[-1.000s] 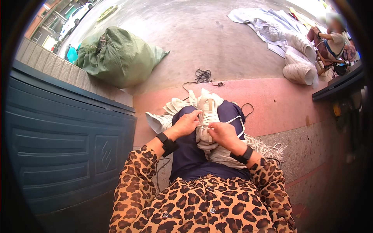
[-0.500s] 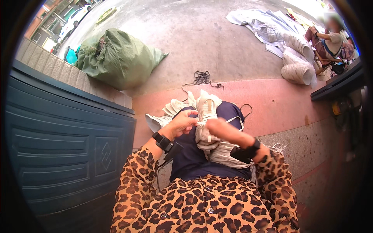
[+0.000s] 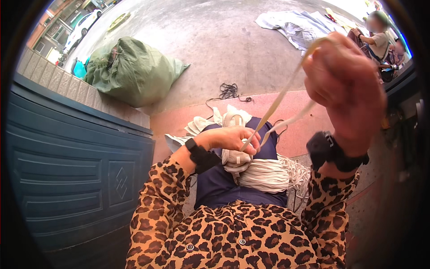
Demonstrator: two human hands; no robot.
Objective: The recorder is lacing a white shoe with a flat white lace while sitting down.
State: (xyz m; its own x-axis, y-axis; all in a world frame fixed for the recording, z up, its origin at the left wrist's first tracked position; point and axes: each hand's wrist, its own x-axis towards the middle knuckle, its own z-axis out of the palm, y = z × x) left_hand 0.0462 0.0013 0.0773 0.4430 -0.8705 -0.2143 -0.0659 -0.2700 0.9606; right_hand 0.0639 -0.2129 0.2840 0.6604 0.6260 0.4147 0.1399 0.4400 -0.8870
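A light beige shoe (image 3: 236, 158) rests on my lap, partly hidden behind my left hand (image 3: 239, 138). The fingers of that hand are closed over the shoe's lacing, where a cream shoelace (image 3: 278, 99) comes out. My right hand (image 3: 342, 78), blurred by motion, is raised high at the right and closed on the far part of this lace. Two strands stretch from it down to my left hand. A thick bundle of cream laces (image 3: 264, 175) lies across my thighs, its loose ends fanned out to the right.
More pale shoe pieces (image 3: 197, 125) are by my left knee. A tangled black cord (image 3: 228, 91) lies on the floor ahead. A large green sack (image 3: 134, 74) stands ahead left, above the dark blue panel (image 3: 80, 170). Another person (image 3: 378, 40) sits at the far right near white cloth (image 3: 295, 29).
My right hand has swung up and to the right from the shoe, drawing the lace out long. My left hand has moved right, over the shoe.
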